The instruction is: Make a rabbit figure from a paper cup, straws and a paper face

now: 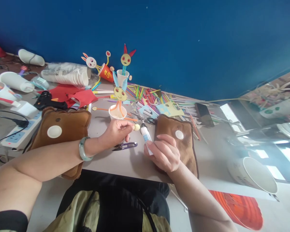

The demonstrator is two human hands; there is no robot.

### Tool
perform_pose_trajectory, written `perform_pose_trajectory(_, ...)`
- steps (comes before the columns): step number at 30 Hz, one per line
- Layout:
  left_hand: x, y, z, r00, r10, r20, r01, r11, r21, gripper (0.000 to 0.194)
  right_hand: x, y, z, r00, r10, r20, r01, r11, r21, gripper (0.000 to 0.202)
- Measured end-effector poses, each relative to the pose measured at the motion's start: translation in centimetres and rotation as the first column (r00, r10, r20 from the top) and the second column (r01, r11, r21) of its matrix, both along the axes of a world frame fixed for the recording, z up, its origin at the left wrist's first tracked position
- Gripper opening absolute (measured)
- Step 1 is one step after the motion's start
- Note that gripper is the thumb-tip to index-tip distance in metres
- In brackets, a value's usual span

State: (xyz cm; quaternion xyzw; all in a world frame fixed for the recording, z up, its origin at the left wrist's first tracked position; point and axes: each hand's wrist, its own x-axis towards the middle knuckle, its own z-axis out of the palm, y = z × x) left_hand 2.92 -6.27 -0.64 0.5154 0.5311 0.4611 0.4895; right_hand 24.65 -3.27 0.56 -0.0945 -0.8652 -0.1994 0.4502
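My left hand is closed, its thumb and forefinger pinching a small pale-yellow paper disc. My right hand grips a slim white glue bottle with a blue label, and its dark tip points up at the disc. Whether tip and disc touch, I cannot tell. Just beyond my left hand stands a white paper cup bearing a yellow rabbit face with blue ears and orange stick arms. Below my left fingers lie dark thread snips on the table.
Brown padded pouches flank my hands. Behind lie scissors, yellow paper scraps, a phone and many coloured sticks. To the left are a power strip, a glue gun and bagged paper cups.
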Motion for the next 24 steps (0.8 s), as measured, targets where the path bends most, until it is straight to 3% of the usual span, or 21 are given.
perform_pose_trajectory(4,0.3,-0.1,-0.4,0.995,-0.043,0.085,0.052,0.993,-0.110,0.030,-0.1,-0.2,0.0,0.997,0.027,0.075,-0.026,1.000,-0.014,0.017)
perform_pose_trajectory(9,0.2,-0.4,-0.1,0.984,-0.087,0.153,0.107,0.986,-0.128,0.032,-0.3,-0.1,-0.1,0.985,0.043,0.165,-0.028,0.995,-0.091,0.016)
perform_pose_trajectory(14,-0.2,-0.2,-0.5,0.985,-0.079,0.157,0.088,0.994,-0.057,0.032,-0.3,-0.1,-0.2,0.995,0.040,0.091,-0.031,0.995,-0.094,0.024)
perform_pose_trajectory(17,-0.2,0.1,-1.0,0.989,-0.044,0.138,0.055,0.995,-0.082,0.030,-0.2,-0.3,0.1,0.999,0.046,-0.029,-0.049,0.989,-0.136,0.026)
perform_pose_trajectory(20,0.0,0.2,-1.4,0.988,-0.037,0.152,0.053,0.993,-0.104,0.030,-0.3,-0.5,0.2,0.985,0.032,-0.172,-0.092,0.932,-0.350,0.023)
perform_pose_trajectory(24,0.1,0.0,-1.3,0.982,-0.084,0.170,0.100,0.991,-0.089,0.035,-0.5,-0.4,-0.1,0.962,-0.131,-0.238,-0.053,0.769,-0.637,0.011)
